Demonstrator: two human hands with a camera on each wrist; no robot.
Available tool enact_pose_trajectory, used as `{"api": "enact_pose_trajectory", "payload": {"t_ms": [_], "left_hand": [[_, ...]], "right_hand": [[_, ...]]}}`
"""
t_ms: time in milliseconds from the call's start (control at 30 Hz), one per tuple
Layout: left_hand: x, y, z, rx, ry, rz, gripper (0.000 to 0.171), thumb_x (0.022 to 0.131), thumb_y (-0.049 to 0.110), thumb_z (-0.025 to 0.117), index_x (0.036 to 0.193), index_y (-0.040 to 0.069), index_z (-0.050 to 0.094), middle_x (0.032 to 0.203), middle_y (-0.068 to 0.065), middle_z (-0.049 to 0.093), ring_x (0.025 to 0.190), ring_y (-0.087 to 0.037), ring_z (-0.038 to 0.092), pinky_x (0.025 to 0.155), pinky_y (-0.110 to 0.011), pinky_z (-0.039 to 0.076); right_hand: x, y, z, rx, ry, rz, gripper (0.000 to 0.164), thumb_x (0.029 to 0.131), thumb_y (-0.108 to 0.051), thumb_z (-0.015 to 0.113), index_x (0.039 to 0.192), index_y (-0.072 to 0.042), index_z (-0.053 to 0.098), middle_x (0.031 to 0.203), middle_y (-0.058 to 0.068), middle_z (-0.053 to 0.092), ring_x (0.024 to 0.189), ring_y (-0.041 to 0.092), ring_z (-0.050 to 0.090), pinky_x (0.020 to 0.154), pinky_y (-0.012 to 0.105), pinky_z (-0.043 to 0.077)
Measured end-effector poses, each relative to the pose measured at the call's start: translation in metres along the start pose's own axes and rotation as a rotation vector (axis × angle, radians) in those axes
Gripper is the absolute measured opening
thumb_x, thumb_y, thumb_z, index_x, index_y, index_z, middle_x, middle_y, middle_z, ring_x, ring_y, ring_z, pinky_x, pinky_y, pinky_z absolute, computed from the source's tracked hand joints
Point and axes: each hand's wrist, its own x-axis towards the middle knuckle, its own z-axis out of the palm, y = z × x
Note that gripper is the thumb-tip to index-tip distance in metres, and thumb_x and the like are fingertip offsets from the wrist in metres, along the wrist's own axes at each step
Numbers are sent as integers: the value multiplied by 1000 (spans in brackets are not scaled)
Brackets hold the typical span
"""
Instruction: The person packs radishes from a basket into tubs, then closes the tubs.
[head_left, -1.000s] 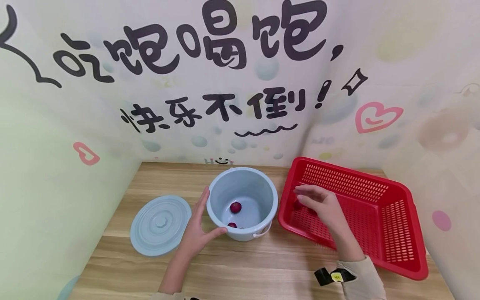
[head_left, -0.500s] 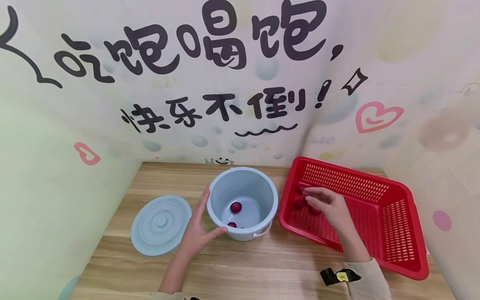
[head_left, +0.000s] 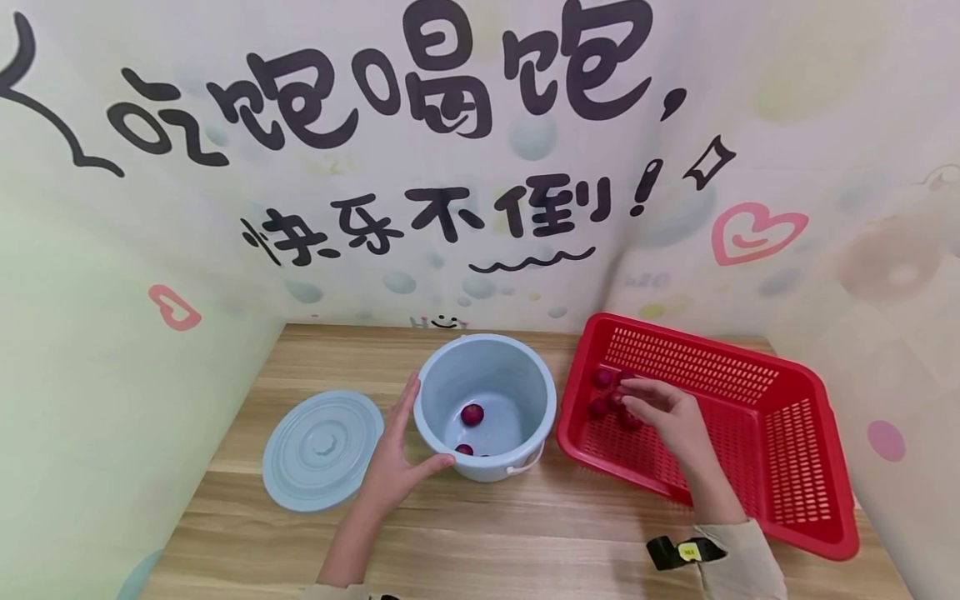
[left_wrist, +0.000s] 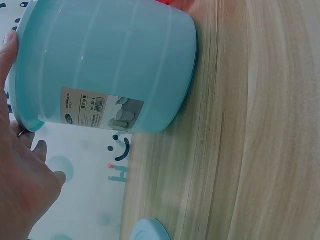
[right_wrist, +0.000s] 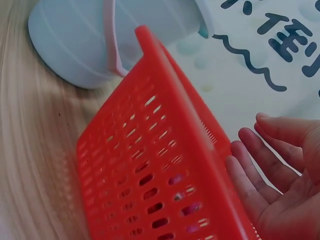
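My left hand (head_left: 393, 467) rests against the rim of a light blue plastic bucket (head_left: 525, 375), thumb at the near side and spread fingers along the left. Inside the bucket lies a dark red plum (head_left: 472, 414), with another partly hidden behind the near rim. My right hand (head_left: 670, 417) hovers inside the red basket (head_left: 813, 433), fingertips close over several plums (head_left: 598, 408) at its left end. In the right wrist view the fingers (right_wrist: 267, 165) are spread and loosely bent, with nothing visible between them.
The bucket's round blue lid (head_left: 322, 450) lies flat on the wooden table (head_left: 480, 533), left of the left hand. A white handle (head_left: 527, 463) hangs on the bucket's near right side. Behind the table rises a printed wall (head_left: 360, 283).
My right hand has shifted slightly right within the basket and drawn back, uncovering the plums below. The left hand and bucket have stayed in place.
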Motion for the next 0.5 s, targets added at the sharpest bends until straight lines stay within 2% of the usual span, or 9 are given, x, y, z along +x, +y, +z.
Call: {"api": "enact_pose_trajectory", "payload": {"t_ms": [267, 400, 500], "left_hand": [[0, 1, 0, -12, 0, -4, 114, 72, 28, 90, 160, 30, 17, 169, 7, 14, 155, -34, 16, 115, -73, 24], [0, 1, -1, -9, -1, -7, 114, 72, 27, 90, 160, 31, 17, 169, 7, 14, 155, -34, 15, 115, -73, 22], [0, 1, -1, -12, -1, -6, 114, 72, 26, 90, 160, 30, 17, 169, 6, 14, 155, -34, 15, 115, -73, 21]], "right_hand": [[2, 9, -2, -11, 21, 41, 46, 97, -28, 67, 132, 1, 61, 109, -24, 66, 99, -10, 62, 84, 10, 54], [4, 14, -3, -65, 28, 74, 47, 98, -33, 65, 134, -4, 61, 127, -3, 67, 103, -12, 57, 85, 7, 51], [4, 18, -3, -149, 30, 111, 45, 99, -34, 62, 135, -8, 61, 140, 12, 60, 117, 0, 53, 84, 7, 46]]}}
